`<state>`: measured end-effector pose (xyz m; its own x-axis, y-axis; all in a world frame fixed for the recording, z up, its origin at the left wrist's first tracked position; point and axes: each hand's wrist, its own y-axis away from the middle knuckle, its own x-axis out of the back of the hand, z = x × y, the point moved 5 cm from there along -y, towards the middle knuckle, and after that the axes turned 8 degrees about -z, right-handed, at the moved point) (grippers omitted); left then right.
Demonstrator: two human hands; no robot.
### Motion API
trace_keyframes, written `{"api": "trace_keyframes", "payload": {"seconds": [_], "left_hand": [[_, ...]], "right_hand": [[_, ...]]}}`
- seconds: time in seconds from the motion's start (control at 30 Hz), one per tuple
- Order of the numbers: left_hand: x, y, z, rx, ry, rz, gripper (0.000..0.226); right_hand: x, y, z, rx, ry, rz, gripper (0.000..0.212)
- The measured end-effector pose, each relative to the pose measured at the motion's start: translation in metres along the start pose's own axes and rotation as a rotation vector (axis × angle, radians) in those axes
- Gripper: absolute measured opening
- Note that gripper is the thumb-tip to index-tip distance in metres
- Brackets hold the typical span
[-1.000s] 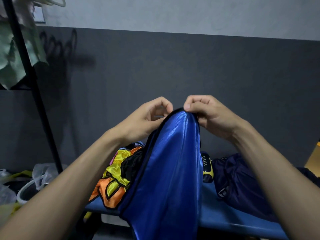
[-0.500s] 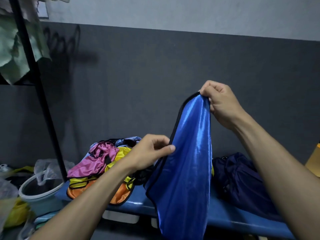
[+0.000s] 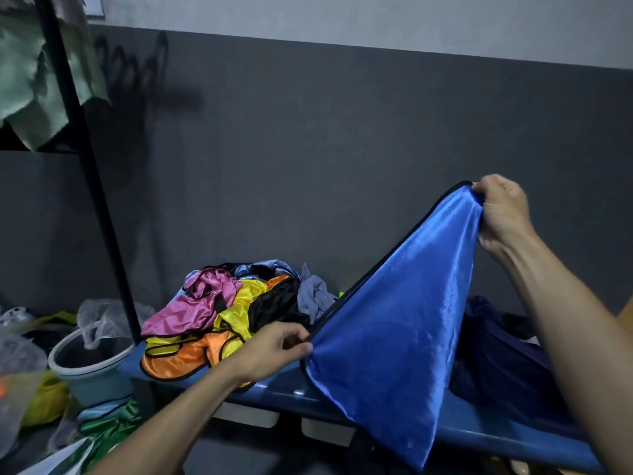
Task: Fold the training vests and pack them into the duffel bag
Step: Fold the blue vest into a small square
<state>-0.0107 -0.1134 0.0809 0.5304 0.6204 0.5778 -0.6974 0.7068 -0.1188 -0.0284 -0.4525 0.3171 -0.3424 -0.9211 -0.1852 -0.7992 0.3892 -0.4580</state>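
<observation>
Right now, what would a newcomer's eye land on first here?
The shiny blue vest, stretched in the air between the right hand up high and the left hand low near the bench. Next, the bright pile of vests on the bench's left end, with the dark duffel bag on its right.

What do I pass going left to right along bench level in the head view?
Pale bucket → pile of coloured vests → left hand pinching the blue vest → dark duffel bag. The right hand holds the vest's upper corner, higher up.
</observation>
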Motion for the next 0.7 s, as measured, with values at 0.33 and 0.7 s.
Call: {"api": "trace_keyframes", "payload": {"seconds": [0.33,0.7], "left_hand": [[0.162,0.017,0.110,-0.295,0.309,0.412,0.027],[0.234,0.020,0.163,-0.122,-0.334,0.301,0.045]], "right_hand": [[0.045,0.014,0.026,-0.048,0.116,-0.009,0.029],[0.025,0.026,0.003,0.106,0.303,-0.389,0.021]]}}
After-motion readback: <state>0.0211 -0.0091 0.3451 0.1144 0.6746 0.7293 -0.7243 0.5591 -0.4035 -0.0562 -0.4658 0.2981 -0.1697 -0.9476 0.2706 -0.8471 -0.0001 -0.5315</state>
